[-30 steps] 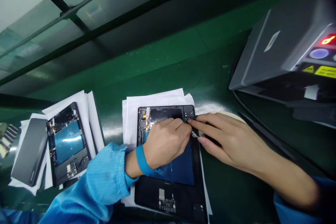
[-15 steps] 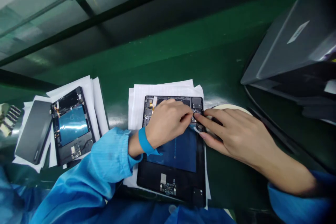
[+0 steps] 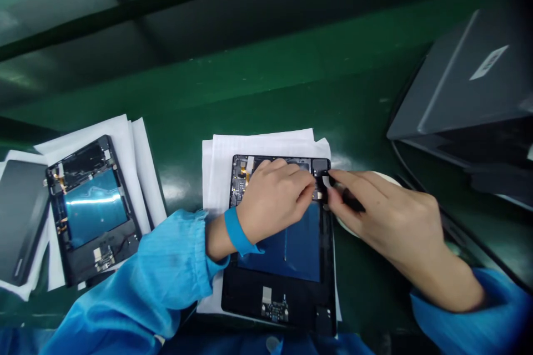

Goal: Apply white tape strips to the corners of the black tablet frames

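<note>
An opened tablet (image 3: 278, 249) lies on stacked white sheets (image 3: 213, 199), showing a blue battery and a small circuit board near its lower edge. My left hand (image 3: 277, 194), with a blue band (image 3: 237, 230) round its wrist, rests over the tablet's upper part. Its fingers are closed in a pinch by the upper right corner, hiding whatever they hold. At the right edge of the tablet, my right hand (image 3: 391, 216) pinches a small white strip (image 3: 326, 181) between thumb and index finger.
Another opened tablet (image 3: 94, 205) lies on white sheets at the left, beside a dark flat panel (image 3: 20, 216). Behind my right hand is a pale round object (image 3: 385, 177), partly covered. A grey box-like machine (image 3: 453, 77) stands at the right, with a black cable (image 3: 410, 169) near it.
My right fingers have come slightly away from the left fingertips and now pinch the white strip, raised higher along the edge. The left hand stays over the tablet. The view has shifted a little.
</note>
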### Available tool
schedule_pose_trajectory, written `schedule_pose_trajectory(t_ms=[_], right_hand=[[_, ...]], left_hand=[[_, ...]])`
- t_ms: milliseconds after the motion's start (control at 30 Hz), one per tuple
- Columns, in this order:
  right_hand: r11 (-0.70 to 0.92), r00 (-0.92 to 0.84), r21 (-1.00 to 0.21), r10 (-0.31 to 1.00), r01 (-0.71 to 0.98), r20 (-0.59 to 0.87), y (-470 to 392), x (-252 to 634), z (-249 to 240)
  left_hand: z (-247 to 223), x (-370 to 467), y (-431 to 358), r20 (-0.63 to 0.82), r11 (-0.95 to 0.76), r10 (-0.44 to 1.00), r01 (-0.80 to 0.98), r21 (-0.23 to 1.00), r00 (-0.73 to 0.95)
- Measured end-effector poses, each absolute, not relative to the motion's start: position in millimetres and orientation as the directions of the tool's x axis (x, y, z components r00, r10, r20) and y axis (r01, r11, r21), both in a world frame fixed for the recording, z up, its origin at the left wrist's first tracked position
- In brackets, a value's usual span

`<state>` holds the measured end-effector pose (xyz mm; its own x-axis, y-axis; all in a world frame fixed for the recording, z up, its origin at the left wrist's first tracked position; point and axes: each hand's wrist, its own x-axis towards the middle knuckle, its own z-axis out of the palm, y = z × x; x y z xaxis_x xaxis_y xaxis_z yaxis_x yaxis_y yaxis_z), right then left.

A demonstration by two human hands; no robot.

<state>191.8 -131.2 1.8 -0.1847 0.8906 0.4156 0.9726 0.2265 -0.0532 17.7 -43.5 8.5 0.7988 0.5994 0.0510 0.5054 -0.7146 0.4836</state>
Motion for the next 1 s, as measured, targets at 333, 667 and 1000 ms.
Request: schedule_pose_trajectory(t_ms=[333, 667, 1000], right_hand=[[0.159, -0.142, -0.034, 0.941, 0.987, 0.306, -135.0, 183.1, 8.0], [0.177, -0.170, 0.003, 0.940, 0.984, 0.295, -136.3, 183.9, 10.9], [0.184, -0.160, -0.068, 0.951, 0.981, 0.264, -132.0, 182.2, 14.7]], left_hand=[[6.8, 19.1, -43.9, 0.065, -0.736, 0.585, 0.496, 0.461, 0.808], [6.8, 20.2, -44.0, 0.103, -0.738, 0.594, 0.489, 0.465, 0.798], [7.9, 20.9, -44.5, 0.072, -0.729, 0.597, 0.502, 0.466, 0.799]])
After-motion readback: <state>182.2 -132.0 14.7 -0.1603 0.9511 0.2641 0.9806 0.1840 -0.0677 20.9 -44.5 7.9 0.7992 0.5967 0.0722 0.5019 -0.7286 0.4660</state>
